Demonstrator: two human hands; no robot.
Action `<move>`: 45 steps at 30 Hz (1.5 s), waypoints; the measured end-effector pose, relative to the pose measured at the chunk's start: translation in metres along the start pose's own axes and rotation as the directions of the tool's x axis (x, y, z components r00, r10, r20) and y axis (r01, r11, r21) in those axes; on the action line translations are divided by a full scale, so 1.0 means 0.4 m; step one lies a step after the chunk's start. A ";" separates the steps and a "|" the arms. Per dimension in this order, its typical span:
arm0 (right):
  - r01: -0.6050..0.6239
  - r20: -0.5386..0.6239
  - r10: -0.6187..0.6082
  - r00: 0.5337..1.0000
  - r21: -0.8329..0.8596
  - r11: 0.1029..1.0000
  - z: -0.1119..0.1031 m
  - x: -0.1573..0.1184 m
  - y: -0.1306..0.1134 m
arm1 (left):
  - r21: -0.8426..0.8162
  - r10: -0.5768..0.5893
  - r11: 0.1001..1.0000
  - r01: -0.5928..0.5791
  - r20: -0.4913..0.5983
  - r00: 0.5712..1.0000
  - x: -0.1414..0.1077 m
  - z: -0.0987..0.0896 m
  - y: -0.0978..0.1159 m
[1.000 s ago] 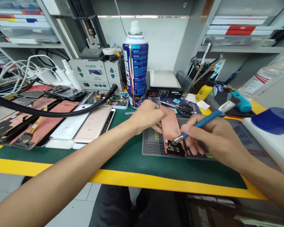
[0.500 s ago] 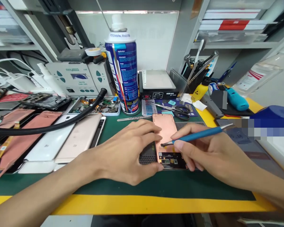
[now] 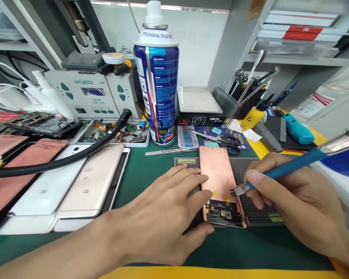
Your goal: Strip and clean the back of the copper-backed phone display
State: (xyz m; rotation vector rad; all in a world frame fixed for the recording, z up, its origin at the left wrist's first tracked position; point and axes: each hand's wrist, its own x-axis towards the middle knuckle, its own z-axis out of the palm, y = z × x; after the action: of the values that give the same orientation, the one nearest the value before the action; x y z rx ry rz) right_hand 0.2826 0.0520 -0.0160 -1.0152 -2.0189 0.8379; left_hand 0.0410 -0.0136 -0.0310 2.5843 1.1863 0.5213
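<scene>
On a black textured mat lies a pink phone housing, with a black sticker-covered section at its near end. My left hand rests along its left side, fingers bent onto the edge and thumb at the near left corner, holding it against the mat. Between thumb and fingers, my right hand grips a blue-handled brush. The brush's metal end with short dark bristles touches or hovers just over the housing's right edge; I cannot tell which. Its far end is metal too.
Several phones and back covers lie at left under a black hose. Behind stand a spray can, a heating plate and a grey control unit. Tweezers and scissors lie beyond the mat.
The view has come closer and shifted. My right hand has moved the brush from the housing's middle to its right edge. My left hand stays at the left side.
</scene>
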 end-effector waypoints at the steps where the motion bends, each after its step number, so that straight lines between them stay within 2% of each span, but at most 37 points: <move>1: 0.002 -0.001 -0.002 1.000 -0.001 1.000 -0.001 -0.001 0.001 | 0.004 0.014 1.000 -0.014 0.000 1.000 0.000 0.004 0.001; 7: -0.033 -0.035 0.034 0.999 0.021 0.999 -0.010 -0.004 0.015 | 0.026 0.080 0.997 -0.078 -0.073 0.994 0.003 0.025 0.024; 11: -0.109 -0.069 0.116 0.991 0.103 0.989 -0.013 0.013 0.025 | -0.009 0.078 0.997 -0.080 -0.120 0.990 0.007 0.023 0.020; 13: -0.122 -0.124 0.145 0.982 0.178 0.976 -0.016 0.029 0.031 | 0.014 0.010 1.000 -0.007 -0.194 0.981 0.012 0.010 -0.007; 14: -0.116 -0.161 0.153 0.975 0.214 0.970 -0.018 0.038 0.034 | 0.057 -0.046 0.996 0.063 -0.268 0.962 0.015 0.002 -0.027; 15: -0.104 -0.202 0.156 0.967 0.246 0.964 -0.021 0.047 0.037 | 0.113 -0.124 0.980 0.164 -0.293 0.948 0.019 -0.008 -0.047; 16: -0.092 -0.238 0.159 0.958 0.272 0.958 -0.024 0.055 0.040 | 0.190 -0.230 0.937 0.293 -0.296 0.927 0.022 -0.018 -0.067; 17: -0.085 -0.265 0.164 0.950 0.288 0.954 -0.027 0.062 0.042 | 0.277 -0.339 0.873 0.401 -0.245 0.908 0.026 -0.028 -0.084; 18: -0.077 -0.288 0.166 0.943 0.296 0.952 -0.030 0.068 0.043 | 0.317 -0.380 0.842 0.437 -0.227 0.897 0.030 -0.037 -0.097; 21: -0.067 -0.322 0.171 0.931 0.310 0.948 -0.037 0.081 0.044 | 0.379 -0.408 0.812 0.444 -0.176 0.896 0.036 -0.061 -0.111; 25: -0.049 -0.343 0.167 0.924 0.327 0.944 -0.040 0.086 0.041 | 0.385 -0.414 0.822 0.420 -0.105 0.904 0.019 -0.099 -0.088; 27: -0.037 -0.352 0.160 0.922 0.332 0.943 -0.041 0.085 0.040 | 0.361 -0.457 0.806 0.470 -0.126 0.881 -0.004 -0.122 -0.070; 30: -0.023 -0.355 0.147 0.923 0.329 0.944 -0.042 0.081 0.041 | 0.311 -0.551 0.756 0.576 -0.173 0.816 -0.042 -0.144 -0.041; 32: -0.016 -0.353 0.137 0.926 0.324 0.946 -0.041 0.079 0.044 | 0.282 -0.597 0.730 0.622 -0.181 0.782 -0.058 -0.144 -0.025; 34: -0.012 -0.351 0.128 0.928 0.315 0.949 -0.039 0.079 0.050 | 0.271 -0.615 0.718 0.641 -0.183 0.767 -0.054 -0.135 -0.016; 36: -0.010 -0.348 0.120 0.930 0.303 0.953 -0.036 0.081 0.057 | 0.285 -0.609 0.716 0.637 -0.190 0.770 -0.030 -0.121 -0.016; 45: -0.005 -0.378 0.102 0.920 0.249 0.969 -0.038 0.093 0.072 | 0.469 -0.478 0.748 0.469 -0.110 0.872 0.188 -0.071 -0.060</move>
State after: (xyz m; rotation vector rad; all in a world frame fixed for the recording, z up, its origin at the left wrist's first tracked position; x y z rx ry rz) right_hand 0.2899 0.1007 -0.0195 -1.0079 -1.5180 0.8153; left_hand 0.0584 0.0614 0.0022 2.4701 2.1118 0.0875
